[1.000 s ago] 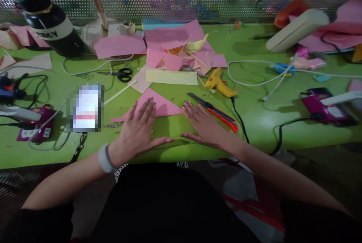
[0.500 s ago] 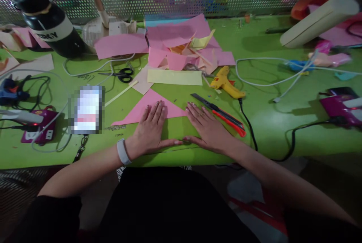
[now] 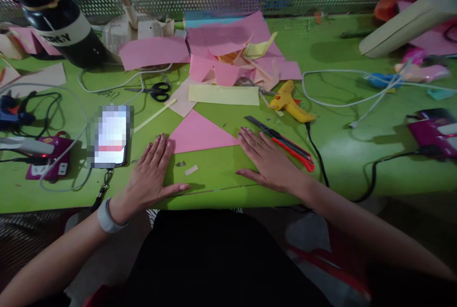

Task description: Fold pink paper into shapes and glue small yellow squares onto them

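- While the pink triangle is laid flat on the green table, its top point is aimed away from the person, toward the paper pile.
- Its long side is turned toward the person and is run from left to right, with the right end tipped a bit farther away.
- Its right corner is pointed at the right hand and is met by the fingers there; whether it is tucked under them cannot be told.
- Its left corner is hidden by the left hand.
- The left hand is opened flat, palm down, with the fingers kept close and the thumb stuck out to the right. The paper is touched by it, but nothing is gripped.
- The right hand is opened flat too, palm down, with its thumb pointed left. Nothing is gripped by it.
- Just beside the right hand, the cutter is set on a slant, with its blade aimed away and to the left.
- Past the triangle's top, a yellow strip is laid from side to side, with the glue gun placed near its right end.
- Between the hands, a small scrap is seen near the long side.
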Action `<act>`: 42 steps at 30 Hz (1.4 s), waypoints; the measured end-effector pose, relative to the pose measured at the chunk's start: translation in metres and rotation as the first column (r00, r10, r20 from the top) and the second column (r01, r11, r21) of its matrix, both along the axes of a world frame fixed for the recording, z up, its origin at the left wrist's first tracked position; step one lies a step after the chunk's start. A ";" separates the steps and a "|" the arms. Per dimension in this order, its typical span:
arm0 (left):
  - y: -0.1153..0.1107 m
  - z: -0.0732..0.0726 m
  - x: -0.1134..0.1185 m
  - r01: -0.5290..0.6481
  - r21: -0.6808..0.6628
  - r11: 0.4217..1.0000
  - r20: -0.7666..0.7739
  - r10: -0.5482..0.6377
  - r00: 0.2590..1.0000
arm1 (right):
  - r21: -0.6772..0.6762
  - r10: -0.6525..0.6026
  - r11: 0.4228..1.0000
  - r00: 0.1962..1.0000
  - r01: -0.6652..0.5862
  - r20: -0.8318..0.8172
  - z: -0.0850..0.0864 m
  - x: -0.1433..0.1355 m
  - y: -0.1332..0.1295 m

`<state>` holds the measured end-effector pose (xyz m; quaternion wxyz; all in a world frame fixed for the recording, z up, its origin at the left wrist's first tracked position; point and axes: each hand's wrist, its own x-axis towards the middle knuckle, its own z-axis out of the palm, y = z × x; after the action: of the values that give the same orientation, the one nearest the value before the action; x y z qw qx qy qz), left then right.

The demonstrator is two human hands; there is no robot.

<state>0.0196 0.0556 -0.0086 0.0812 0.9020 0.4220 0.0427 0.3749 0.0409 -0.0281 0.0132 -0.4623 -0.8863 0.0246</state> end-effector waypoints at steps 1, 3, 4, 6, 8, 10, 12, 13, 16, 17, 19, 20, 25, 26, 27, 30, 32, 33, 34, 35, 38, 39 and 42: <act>-0.001 0.000 -0.001 -0.003 -0.007 1.000 -0.006 0.003 1.000 | -0.007 0.012 1.000 1.000 -0.012 -0.001 0.005 0.002 0.003; -0.001 0.001 0.000 -0.003 -0.013 1.000 -0.007 0.003 1.000 | -0.014 0.030 0.999 0.999 -0.030 -0.014 0.022 0.002 0.011; -0.002 0.001 0.000 -0.003 -0.012 1.000 -0.005 0.003 1.000 | -0.011 0.033 0.999 0.999 -0.034 -0.028 0.033 -0.001 0.016; -0.001 0.000 0.002 -0.005 -0.002 1.000 0.002 0.005 1.000 | -0.018 -0.030 0.999 0.998 0.029 -0.060 0.058 -0.017 0.028; -0.001 -0.001 0.002 -0.004 0.008 1.000 0.006 0.004 1.000 | -0.135 -0.064 0.989 0.995 0.053 -0.081 0.080 -0.045 0.043; -0.002 -0.003 0.001 0.001 0.018 1.000 0.015 -0.001 1.000 | -0.332 -0.076 0.942 0.993 0.043 -0.089 0.093 -0.079 0.060; -0.002 -0.005 0.001 0.001 0.030 1.000 0.028 -0.002 1.000 | -0.572 -0.095 0.820 0.993 0.035 -0.076 0.095 -0.110 0.077; -0.003 -0.006 0.000 -0.002 0.036 0.999 0.035 0.001 0.999 | -0.701 -0.131 0.712 0.989 0.043 -0.073 0.091 -0.122 0.085; -0.004 -0.008 0.000 -0.011 0.047 0.999 0.050 0.009 0.999 | -0.877 -0.201 0.479 0.977 0.029 -0.077 0.074 -0.142 0.102; -0.004 -0.008 0.001 -0.012 0.048 0.999 0.052 0.010 0.999 | -0.897 -0.219 0.440 0.973 0.028 -0.077 0.069 -0.144 0.106; -0.004 -0.009 0.001 -0.013 0.050 0.999 0.050 0.010 0.999 | -0.917 -0.245 0.398 0.966 0.028 -0.077 0.060 -0.145 0.109; -0.004 -0.009 0.001 -0.012 0.050 0.999 0.046 0.010 0.999 | -0.920 -0.252 0.390 0.964 0.027 -0.078 0.057 -0.145 0.109; -0.003 -0.008 0.000 -0.001 0.053 0.999 0.031 -0.001 1.000 | -0.919 -0.285 0.393 0.954 0.027 -0.094 0.056 -0.145 0.108; -0.002 -0.007 0.000 0.000 0.058 0.998 0.032 -0.002 0.999 | -0.920 -0.287 0.391 0.953 0.027 -0.094 0.056 -0.143 0.108; -0.002 -0.007 0.000 0.002 0.063 0.998 0.032 -0.004 0.999 | -0.920 -0.285 0.390 0.954 0.028 -0.092 0.056 -0.141 0.108; -0.001 -0.006 0.000 0.006 0.076 0.997 0.027 -0.008 1.000 | -0.925 -0.275 0.377 0.959 0.041 -0.069 0.053 -0.126 0.111; 0.000 -0.005 0.000 0.009 0.080 0.997 0.020 -0.011 1.000 | -0.937 -0.281 0.346 0.958 0.047 -0.055 0.050 -0.111 0.112; 0.000 -0.004 0.001 0.010 0.082 0.997 0.014 -0.011 1.000 | -0.942 -0.288 0.330 0.957 0.059 -0.041 0.049 -0.103 0.113; 0.000 -0.003 0.001 0.010 0.085 0.996 0.008 -0.010 1.000 | -0.945 -0.297 0.317 0.955 0.075 -0.024 0.048 -0.094 0.113; 0.000 -0.002 0.001 0.009 0.087 0.996 0.000 -0.009 1.000 | -0.946 -0.308 0.310 0.951 0.098 -0.003 0.048 -0.085 0.112; 0.001 0.000 0.002 0.011 0.083 0.996 -0.019 -0.009 1.000 | -0.933 -0.365 0.308 0.929 0.184 0.063 0.050 -0.058 0.108; 0.002 0.001 0.002 0.014 0.080 0.997 -0.021 -0.012 1.000 | -0.929 -0.389 0.308 0.918 0.206 0.074 0.051 -0.049 0.105; 0.004 0.002 0.001 0.025 0.068 0.997 -0.024 -0.023 0.999 | -0.917 -0.469 0.304 0.878 0.260 0.093 0.051 -0.023 0.098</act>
<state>0.0211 0.0592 -0.0068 0.0460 0.9097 0.4102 0.0455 0.3522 0.1390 0.0232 -0.1503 -0.5768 -0.5909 0.5436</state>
